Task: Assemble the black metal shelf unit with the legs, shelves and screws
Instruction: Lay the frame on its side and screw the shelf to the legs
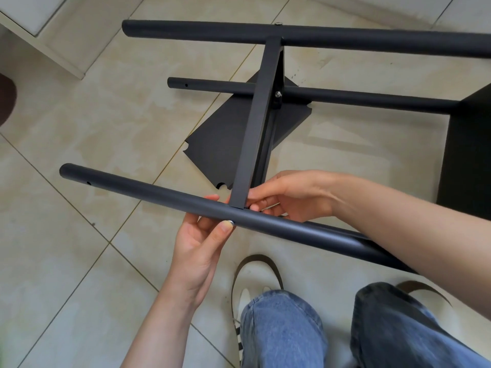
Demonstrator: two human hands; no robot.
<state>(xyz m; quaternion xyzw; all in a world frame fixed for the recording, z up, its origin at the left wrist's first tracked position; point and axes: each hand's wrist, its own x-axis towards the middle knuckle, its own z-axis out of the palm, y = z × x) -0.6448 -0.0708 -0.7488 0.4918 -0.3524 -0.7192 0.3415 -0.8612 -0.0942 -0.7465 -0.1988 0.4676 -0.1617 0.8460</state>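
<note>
Left hand (198, 245) grips the near round black metal leg tube (148, 193), thumb pressing a silver screw head (231, 222). Right hand (287, 197) pinches at the flat black shelf (255, 123) corner just behind the tube.

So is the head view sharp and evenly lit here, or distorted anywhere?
Head view: sharp, with soft, even daylight; wide-angle bending curves the far leg and floor tiles near the edges; mild sheen on the near leg held by both hands.
</note>
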